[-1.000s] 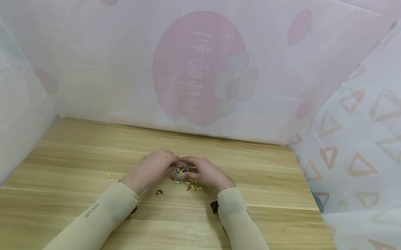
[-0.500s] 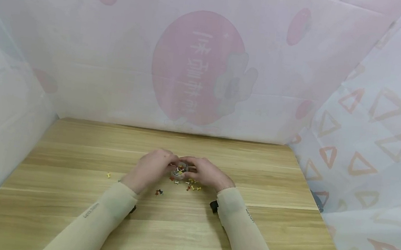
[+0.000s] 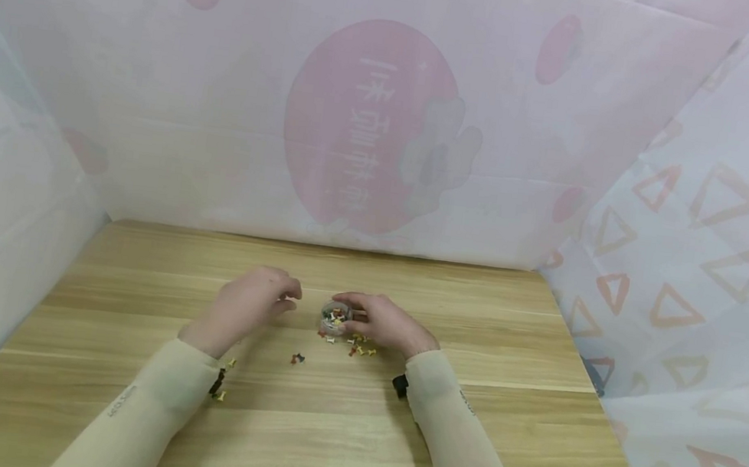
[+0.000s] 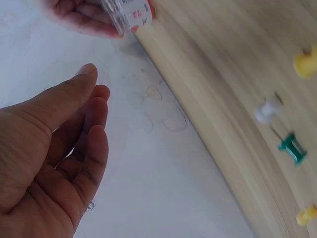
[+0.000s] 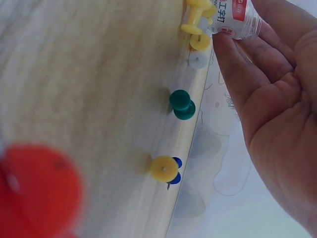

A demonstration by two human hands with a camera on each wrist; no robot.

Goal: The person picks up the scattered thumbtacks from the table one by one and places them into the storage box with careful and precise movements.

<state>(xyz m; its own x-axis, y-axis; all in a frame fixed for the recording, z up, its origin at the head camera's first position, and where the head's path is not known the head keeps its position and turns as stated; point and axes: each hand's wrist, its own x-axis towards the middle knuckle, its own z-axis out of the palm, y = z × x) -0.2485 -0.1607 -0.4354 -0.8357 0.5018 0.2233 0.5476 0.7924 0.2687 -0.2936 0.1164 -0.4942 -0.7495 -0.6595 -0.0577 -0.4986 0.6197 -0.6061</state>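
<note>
My right hand [image 3: 392, 324] grips a small clear jar [image 5: 233, 17] with a white and red label, thumb and fingers round its side. Mixed push pins [image 3: 337, 316] lie inside the jar, which stands on the table. To the left of it, over the wood, my left hand [image 3: 244, 309] hovers with loosely bent fingers and nothing between them. In the left wrist view a white push pin [image 4: 267, 109] and a green push pin [image 4: 292, 148] lie on the wood. The right wrist view has another green push pin [image 5: 182, 105] and a blurred red push pin [image 5: 39, 191] close by.
Several loose push pins [image 3: 361, 351] lie just right of and in front of the jar. A red push pin [image 3: 294, 359] sits beside a dark one nearer the front. Yellow push pins [image 3: 222, 396] lie by the left sleeve. Printed sheets [image 3: 215, 169] enclose the wooden table [image 3: 336, 445].
My left hand has drawn away from the jar's mouth to the left and now holds nothing visible. The right hand and the jar have stayed in place.
</note>
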